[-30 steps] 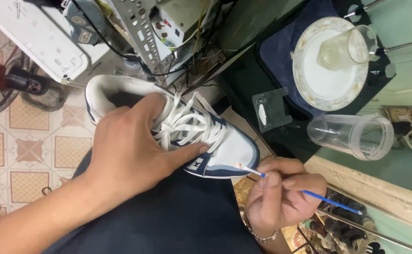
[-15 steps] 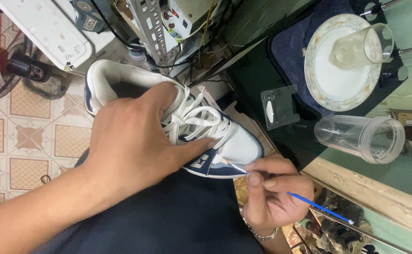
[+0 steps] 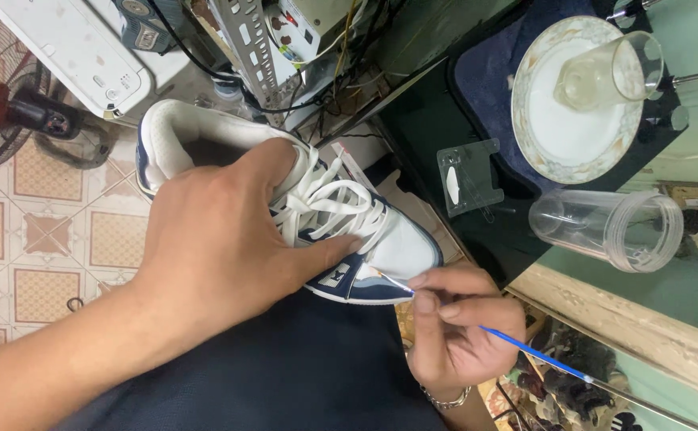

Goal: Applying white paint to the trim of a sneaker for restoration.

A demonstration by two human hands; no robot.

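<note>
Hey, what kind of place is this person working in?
Probably a cramped home workshop: a sneaker is being touched up with a fine brush, beside a desk with a plate, amid tangled cables and a floor fan.

My forearms are bare, no sleeves showing. A thin metal bracelet (image 3: 445, 397) circles my right wrist, and dark navy trousers (image 3: 285, 375) cover my lap.

- A small clear plastic blister package (image 3: 467, 179) lies on the dark tabletop, just left of the plate, with a white oval piece inside.
- A small white label with coloured marks (image 3: 295, 17) sits on the metal casing at top centre.
</note>
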